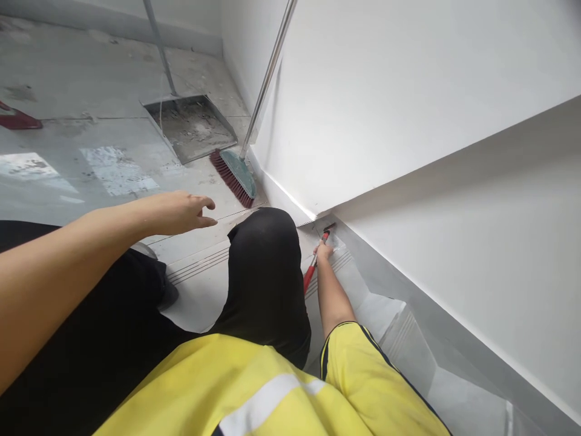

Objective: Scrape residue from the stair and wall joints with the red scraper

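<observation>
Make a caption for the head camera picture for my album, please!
Right hand gripping a red-handled tool, left hand empty, broom nearby.

Dusty tiled floor (113,91) here, dustpan (222,119) on it, broom (239,171) bristles-down just beside the dustpan, red object (20,119) well apart from it

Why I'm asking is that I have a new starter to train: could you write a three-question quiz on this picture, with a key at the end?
1. Which hand grips the red-handled tool?
2. True or false: the left hand is empty.
3. What lies in the dustpan?
a) a sponge
b) dirt
c) a bottle

Key:
1. The right hand.
2. True.
3. b
</observation>
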The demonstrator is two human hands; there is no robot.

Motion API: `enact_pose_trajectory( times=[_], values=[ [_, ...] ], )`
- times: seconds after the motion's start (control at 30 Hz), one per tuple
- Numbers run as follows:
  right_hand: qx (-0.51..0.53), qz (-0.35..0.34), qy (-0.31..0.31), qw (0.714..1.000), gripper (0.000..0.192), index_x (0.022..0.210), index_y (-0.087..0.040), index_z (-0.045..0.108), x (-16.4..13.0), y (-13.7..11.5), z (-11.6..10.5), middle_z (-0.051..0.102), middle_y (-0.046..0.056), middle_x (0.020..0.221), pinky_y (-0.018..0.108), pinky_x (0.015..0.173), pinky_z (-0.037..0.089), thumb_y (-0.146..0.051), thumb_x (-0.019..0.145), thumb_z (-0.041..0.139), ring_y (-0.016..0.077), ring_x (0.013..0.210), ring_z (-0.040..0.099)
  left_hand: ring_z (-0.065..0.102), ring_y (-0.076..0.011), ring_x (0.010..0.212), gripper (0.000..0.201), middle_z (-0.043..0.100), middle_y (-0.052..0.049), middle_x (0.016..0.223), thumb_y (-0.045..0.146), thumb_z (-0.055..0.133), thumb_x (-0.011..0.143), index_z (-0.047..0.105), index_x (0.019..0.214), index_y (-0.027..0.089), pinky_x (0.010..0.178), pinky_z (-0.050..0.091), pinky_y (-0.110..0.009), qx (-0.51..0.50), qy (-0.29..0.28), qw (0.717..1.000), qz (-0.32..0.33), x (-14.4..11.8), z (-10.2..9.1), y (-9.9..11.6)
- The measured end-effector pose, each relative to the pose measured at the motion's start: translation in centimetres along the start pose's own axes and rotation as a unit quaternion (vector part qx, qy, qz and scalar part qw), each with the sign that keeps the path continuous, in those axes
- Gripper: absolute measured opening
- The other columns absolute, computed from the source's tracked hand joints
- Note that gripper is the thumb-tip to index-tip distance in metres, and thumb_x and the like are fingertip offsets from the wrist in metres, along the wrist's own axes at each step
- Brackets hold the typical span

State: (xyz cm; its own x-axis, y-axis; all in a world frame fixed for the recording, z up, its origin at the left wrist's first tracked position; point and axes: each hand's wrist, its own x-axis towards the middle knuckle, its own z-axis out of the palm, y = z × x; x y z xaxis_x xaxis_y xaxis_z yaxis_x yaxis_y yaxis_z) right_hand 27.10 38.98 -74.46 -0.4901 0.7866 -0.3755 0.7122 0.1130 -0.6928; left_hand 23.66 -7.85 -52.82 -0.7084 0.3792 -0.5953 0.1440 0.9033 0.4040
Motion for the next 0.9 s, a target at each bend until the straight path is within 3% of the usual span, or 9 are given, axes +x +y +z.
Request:
enact_pose_trajectory(
  times=[0.13, 0.23, 0.37, 0.43, 0.53, 0.7, 0.9],
  values=[
    [0.016, -0.004, -0.043, 0.999, 0.014, 0.066, -0.017, 0.055, 0.1, -0.9, -2.7, 0.047, -0.005, 0.036, 0.019, 0.029, 0.036, -0.028, 0.073, 0.060, 0.0098, 0.029, 0.044, 0.057, -0.0246, 0.084, 0.063, 0.064, -0.014, 0.107, 0.061, 0.035, 0.082, 0.045, 0.127, 0.018, 0.063, 0.038, -0.028, -0.013, 0.010, 1.000, -0.005, -0.4, -0.4, 0.3],
    [0.046, -0.016, -0.125, 0.991, 0.011, 0.071, -0.016, 0.053, -0.4, -0.7, -5.9, 0.049, -0.005, 0.041, 0.018, 0.034, 0.041, -0.020, 0.067, 0.063, 0.0092, 0.033, 0.048, 0.057, -0.0236, 0.081, 0.061, 0.065, -0.014, 0.104, 0.060, 0.035, 0.083, 0.045, 0.127, 0.019, 0.063, 0.038, -0.028, -0.013, 0.023, 1.000, 0.002, -0.4, -0.3, 0.2],
    [0.046, -0.023, -0.245, 0.968, 0.038, 0.098, -0.018, 0.052, -2.6, 0.1, -9.0, 0.054, -0.008, 0.052, 0.019, 0.037, 0.044, -0.020, 0.062, 0.065, 0.0106, 0.040, 0.054, 0.058, -0.0238, 0.079, 0.059, 0.066, -0.012, 0.101, 0.059, 0.036, 0.083, 0.046, 0.126, 0.019, 0.062, 0.038, -0.028, 0.012, 0.015, 1.000, -0.007, 0.0, 0.0, -0.1],
    [0.052, -0.036, -0.240, 0.969, 0.046, 0.106, -0.019, 0.050, -4.0, 0.0, -9.8, 0.055, -0.008, 0.057, 0.019, 0.036, 0.043, -0.022, 0.062, 0.066, 0.0097, 0.039, 0.053, 0.058, -0.0236, 0.080, 0.059, 0.066, -0.011, 0.101, 0.059, 0.037, 0.083, 0.046, 0.126, 0.020, 0.061, 0.038, -0.028, 0.020, 0.009, 1.000, -0.012, 0.2, 0.1, -0.1],
    [0.092, -0.052, -0.215, 0.971, 0.044, 0.104, -0.019, 0.050, -5.9, -0.6, -11.0, 0.058, -0.005, 0.064, 0.018, 0.036, 0.043, -0.026, 0.064, 0.067, 0.0092, 0.043, 0.054, 0.058, -0.0228, 0.080, 0.060, 0.066, -0.010, 0.103, 0.060, 0.037, 0.083, 0.045, 0.127, 0.021, 0.062, 0.038, -0.027, 0.021, 0.010, 1.000, 0.000, 0.3, 0.2, -0.2],
    [0.060, 0.023, -0.254, 0.965, 0.027, 0.073, -0.016, 0.050, -8.8, 0.0, -13.2, 0.054, -0.002, 0.053, 0.019, 0.034, 0.040, -0.035, 0.066, 0.069, 0.0105, 0.040, 0.052, 0.058, -0.0224, 0.081, 0.059, 0.066, -0.010, 0.103, 0.060, 0.036, 0.083, 0.044, 0.126, 0.020, 0.062, 0.038, -0.026, 0.014, 0.008, 1.000, 0.000, 0.0, 0.1, -0.2],
    [0.058, 0.053, -0.250, 0.965, 0.023, 0.072, -0.015, 0.048, -10.0, -0.6, -12.2, 0.059, 0.002, 0.059, 0.020, 0.036, 0.041, -0.025, 0.068, 0.069, 0.0121, 0.043, 0.056, 0.058, -0.0256, 0.089, 0.055, 0.065, -0.006, 0.110, 0.056, 0.039, 0.084, 0.043, 0.127, 0.021, 0.062, 0.036, -0.027, 0.019, 0.012, 1.000, 0.006, -0.4, -0.4, 0.6]
  ],
)
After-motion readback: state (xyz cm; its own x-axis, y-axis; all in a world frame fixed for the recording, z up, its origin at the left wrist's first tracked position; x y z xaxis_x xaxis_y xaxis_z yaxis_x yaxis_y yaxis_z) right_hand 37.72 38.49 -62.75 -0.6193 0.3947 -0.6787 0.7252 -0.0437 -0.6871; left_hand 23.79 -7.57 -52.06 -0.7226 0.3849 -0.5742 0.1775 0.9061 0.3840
